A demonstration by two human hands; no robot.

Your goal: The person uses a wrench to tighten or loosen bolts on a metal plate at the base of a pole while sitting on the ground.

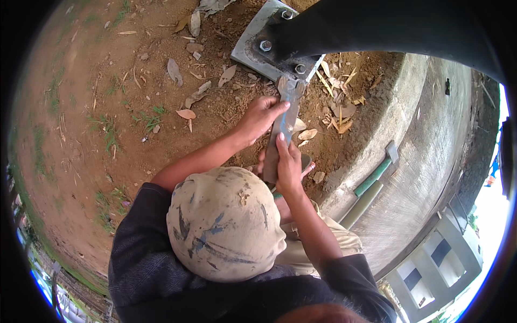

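A flat, worn metal bar [289, 116] with a notched far end is in both my hands. My left hand [262, 117] grips its left edge near the upper part, thumb lying on top. Lower down, my right hand [289, 161] is closed round the bar from the right. The notched end lies at the near corner of a grey steel base plate [250, 46], close to a bolt [300, 69]; whether they touch I cannot tell. A thick black post [377, 29] rises from the plate. The bar's near end is partly hidden by my paint-smeared beige trouser knee [226, 223].
Dry leaves [339, 110] lie on brown soil [134, 70] around the plate. A raised concrete edge [371, 129] runs along the right. On the concrete there rest a hammer [374, 175] with a green handle and an olive rod [362, 205]. Pale hollow blocks [436, 266] stand at lower right.
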